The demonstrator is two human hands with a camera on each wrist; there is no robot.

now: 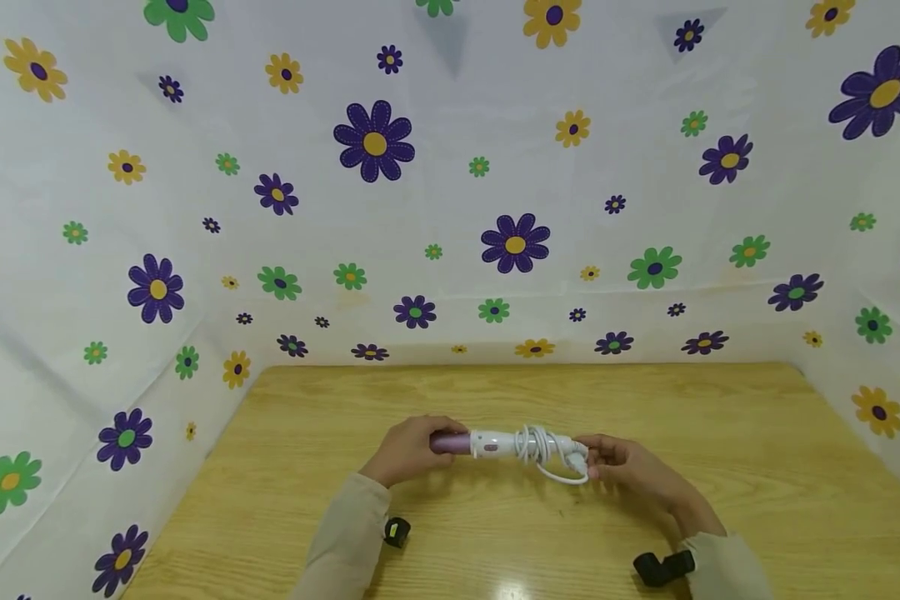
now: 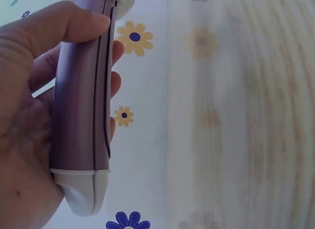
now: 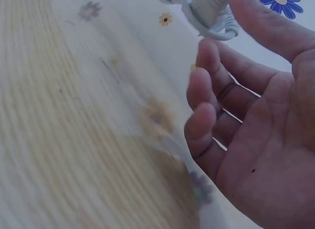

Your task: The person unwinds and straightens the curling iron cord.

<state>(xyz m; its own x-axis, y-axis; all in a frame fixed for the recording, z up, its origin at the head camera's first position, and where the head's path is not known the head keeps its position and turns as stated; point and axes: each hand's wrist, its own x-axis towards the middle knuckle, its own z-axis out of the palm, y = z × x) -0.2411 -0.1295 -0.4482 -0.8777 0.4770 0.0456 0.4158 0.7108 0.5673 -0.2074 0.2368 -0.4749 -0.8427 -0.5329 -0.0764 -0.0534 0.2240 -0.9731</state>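
Observation:
A hair curling iron (image 1: 498, 444) with a purple barrel and white handle lies level between both hands, over the wooden table. My left hand (image 1: 414, 450) grips the barrel (image 2: 78, 111), thumb on the near side and fingers wrapped behind; the white tip sticks out below the palm in the left wrist view. A white cord (image 1: 537, 444) is wound round the handle, with a loop hanging at its right end. There my right hand (image 1: 637, 473) pinches the cord end (image 3: 209, 15) between thumb and index finger, its other fingers loosely bent.
The wooden table (image 1: 285, 500) reaches back to a white cloth wall (image 1: 435, 200) printed with purple, green and yellow flowers. The same cloth stands at the left and right sides. Black wrist-camera mounts (image 1: 663, 568) sit by both sleeves.

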